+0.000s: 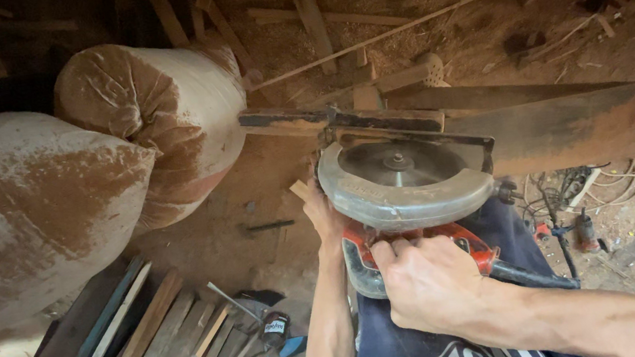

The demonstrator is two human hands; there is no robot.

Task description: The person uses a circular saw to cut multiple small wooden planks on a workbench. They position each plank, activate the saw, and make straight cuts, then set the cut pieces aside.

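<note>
Your circular saw sits at the near edge of the long plank, with two stuffed sacks crowding the left and littered floor to the right. Your right hand is clenched around its red handle just below the blade guard. Your left hand presses against the guard's left side, fingers hidden.

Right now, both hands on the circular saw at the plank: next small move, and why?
Probably ease the circular saw forward along the plank. The right hand grips the red handle, the left hand steadies the guard's side, and the blade sits at the plank's near end, with most of the plank's length lying beyond it.
</note>
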